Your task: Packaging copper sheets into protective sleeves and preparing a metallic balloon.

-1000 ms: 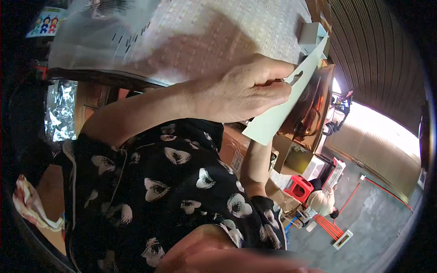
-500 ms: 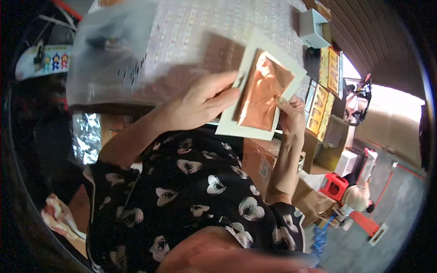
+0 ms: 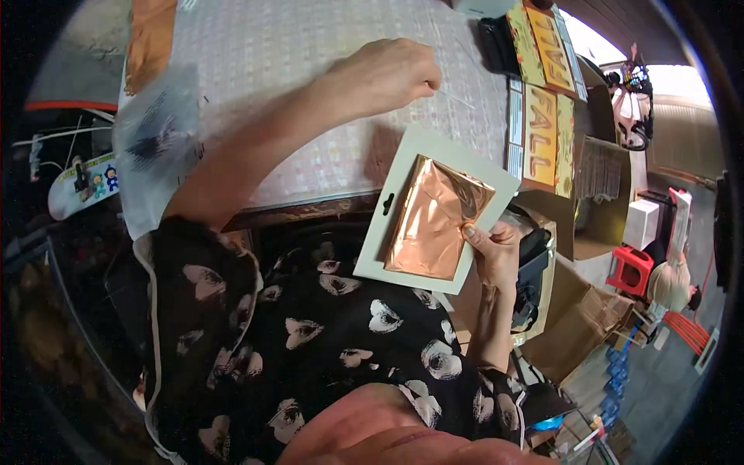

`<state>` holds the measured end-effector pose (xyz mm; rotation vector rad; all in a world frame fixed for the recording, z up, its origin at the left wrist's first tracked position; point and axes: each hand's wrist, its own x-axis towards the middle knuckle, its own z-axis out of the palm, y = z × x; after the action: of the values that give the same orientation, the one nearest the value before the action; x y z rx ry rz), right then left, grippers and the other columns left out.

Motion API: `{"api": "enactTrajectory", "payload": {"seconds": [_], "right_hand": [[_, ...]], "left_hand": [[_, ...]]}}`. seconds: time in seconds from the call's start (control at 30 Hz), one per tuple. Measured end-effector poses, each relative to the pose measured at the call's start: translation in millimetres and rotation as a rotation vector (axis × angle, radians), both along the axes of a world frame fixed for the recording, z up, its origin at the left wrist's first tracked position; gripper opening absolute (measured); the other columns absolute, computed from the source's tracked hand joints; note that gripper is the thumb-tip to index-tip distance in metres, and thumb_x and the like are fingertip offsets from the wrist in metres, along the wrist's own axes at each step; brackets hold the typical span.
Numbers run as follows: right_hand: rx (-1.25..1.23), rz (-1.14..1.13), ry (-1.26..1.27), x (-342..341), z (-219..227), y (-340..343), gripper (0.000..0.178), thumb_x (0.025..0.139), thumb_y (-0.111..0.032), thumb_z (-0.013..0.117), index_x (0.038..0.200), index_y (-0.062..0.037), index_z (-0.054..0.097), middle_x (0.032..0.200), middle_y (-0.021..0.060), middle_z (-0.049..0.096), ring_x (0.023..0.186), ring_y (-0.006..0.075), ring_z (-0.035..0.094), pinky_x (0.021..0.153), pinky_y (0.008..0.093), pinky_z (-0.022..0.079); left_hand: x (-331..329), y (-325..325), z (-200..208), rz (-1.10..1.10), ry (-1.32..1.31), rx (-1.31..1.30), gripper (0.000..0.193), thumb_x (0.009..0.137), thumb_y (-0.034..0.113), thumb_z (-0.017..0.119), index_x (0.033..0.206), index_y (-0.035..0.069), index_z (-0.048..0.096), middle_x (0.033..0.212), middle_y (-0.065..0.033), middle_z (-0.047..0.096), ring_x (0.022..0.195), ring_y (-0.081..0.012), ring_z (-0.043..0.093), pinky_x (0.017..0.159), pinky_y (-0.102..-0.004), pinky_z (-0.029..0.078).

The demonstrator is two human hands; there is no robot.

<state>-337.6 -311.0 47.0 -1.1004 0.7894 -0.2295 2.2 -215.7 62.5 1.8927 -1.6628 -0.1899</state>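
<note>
Our left hand (image 3: 403, 74) has left the pale card (image 3: 378, 244) and is now beyond it, over the worktop (image 3: 310, 170), with its fingers curled in; we cannot tell whether they pinch anything. That leaves our right hand (image 3: 500, 252) bearing the card alone, pinching its edge: the thumb presses on the front, the other fingers are mostly hidden behind. The coppery foil packet (image 3: 434, 225) faces us, just left of that thumb, and the hang hole (image 3: 388, 204) shows uncovered along the opposite edge. Yellow-and-orange boxes (image 3: 540, 136) lie past the right fingers.
</note>
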Motion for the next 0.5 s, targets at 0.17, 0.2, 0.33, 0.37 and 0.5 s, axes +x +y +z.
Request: {"api": "enactTrajectory", "payload": {"seconds": [0.17, 0.2, 0.33, 0.37, 0.5], "right_hand": [[-0.010, 0.047, 0.018, 8.9, 3.7, -4.1, 0.017, 0.084, 0.002, 0.081, 0.101, 0.0047, 0.078, 0.093, 0.0078, 0.077, 0.079, 0.0104, 0.067, 0.075, 0.0259, 0.054], [-0.022, 0.069, 0.029, 8.4, 2.9, -5.7, 0.017, 0.085, 0.002, 0.081, 0.101, 0.0052, 0.078, 0.093, 0.0080, 0.077, 0.078, 0.0101, 0.067, 0.075, 0.0259, 0.053], [0.019, 0.046, -0.033, 19.7, 3.5, -2.4, 0.015, 0.086, 0.003, 0.079, 0.100, 0.0059, 0.077, 0.092, 0.0093, 0.077, 0.079, 0.0109, 0.068, 0.075, 0.0268, 0.055], [0.020, 0.039, -0.030, 18.8, -1.7, -4.1, 0.015, 0.086, 0.003, 0.079, 0.100, 0.0059, 0.077, 0.092, 0.0093, 0.077, 0.079, 0.0109, 0.068, 0.075, 0.0268, 0.055], [-0.017, 0.151, -0.013, 27.1, -12.9, -4.6, 0.015, 0.087, 0.002, 0.079, 0.101, 0.0056, 0.077, 0.092, 0.0104, 0.077, 0.078, 0.0120, 0.069, 0.073, 0.0276, 0.056]], "left_hand": [[4.0, -32.6, -22.2, -0.032, -0.122, 0.102, 0.020, 0.093, 0.021, 0.069, 0.101, 0.004, 0.076, 0.097, -0.0118, 0.072, 0.089, -0.0316, 0.070, 0.081, -0.0415, 0.055], [4.5, -31.4, -20.5, -0.038, -0.122, 0.109, 0.020, 0.093, 0.021, 0.069, 0.101, 0.004, 0.076, 0.097, -0.0118, 0.072, 0.089, -0.0316, 0.070, 0.081, -0.0415, 0.055], [-5.3, -4.9, 18.8, 0.040, 0.183, 0.041, 0.017, 0.089, 0.016, 0.073, 0.099, 0.003, 0.078, 0.094, -0.0125, 0.074, 0.083, -0.0278, 0.071, 0.077, -0.0361, 0.056], [-16.0, 5.1, 30.0, 0.095, 0.359, -0.011, 0.016, 0.088, 0.013, 0.074, 0.099, 0.002, 0.078, 0.094, -0.0129, 0.075, 0.081, -0.0263, 0.071, 0.075, -0.0347, 0.056], [-37.0, 40.8, 43.9, -0.101, 0.197, -0.087, 0.016, 0.086, 0.010, 0.075, 0.100, 0.001, 0.078, 0.092, -0.0131, 0.074, 0.080, -0.0246, 0.072, 0.072, -0.0343, 0.056]]}}
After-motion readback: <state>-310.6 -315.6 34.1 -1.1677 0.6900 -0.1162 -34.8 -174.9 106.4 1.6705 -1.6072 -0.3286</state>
